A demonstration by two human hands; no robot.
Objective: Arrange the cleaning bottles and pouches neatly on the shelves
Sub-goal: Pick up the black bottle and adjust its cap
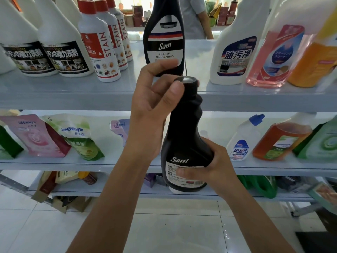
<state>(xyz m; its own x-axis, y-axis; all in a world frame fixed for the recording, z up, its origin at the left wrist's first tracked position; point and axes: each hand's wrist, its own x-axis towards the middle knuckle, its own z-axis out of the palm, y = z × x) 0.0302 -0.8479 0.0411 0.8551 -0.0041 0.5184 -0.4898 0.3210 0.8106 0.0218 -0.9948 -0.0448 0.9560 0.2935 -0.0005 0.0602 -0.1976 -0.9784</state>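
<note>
The right hand (213, 167) grips a black bottle (184, 128) low down, with its fingers wrapped round the label. The bottle is up in the air in front of the shelves. It stands nearly straight, and its cap is level with the front edge of the top shelf (73, 95). The left hand (153, 106) is at the top of the bottle. Its thumb touches the side of the cap and its fingers are bent above the cap. I cannot tell if this hand grips the cap or only touches it.

On the top shelf, just behind the left hand, stands a twin bottle (164, 37). It is black too and says "Sam" on the front. To its left are three stain bottles (99, 50), white with red caps, in a row going back. Further left are white spray bottles (62, 50) with dark labels. To the right of the twin bottle stand a white bottle (235, 55) with a blue label, then a pink bottle (273, 57), then a blurry orange bottle (313, 64).

On the middle shelf (127, 165), at the left, a pink pouch (36, 136) and a green pouch (82, 137) lean side by side. A pale pouch (118, 130) is partly hidden behind the left arm. At the right are a small bottle (244, 141) with a blue cap, tilted, then a brown bottle (279, 141).

Under the shelves is a white tile floor (164, 225). A person (195, 17) in a pale top stands behind the shelves.
</note>
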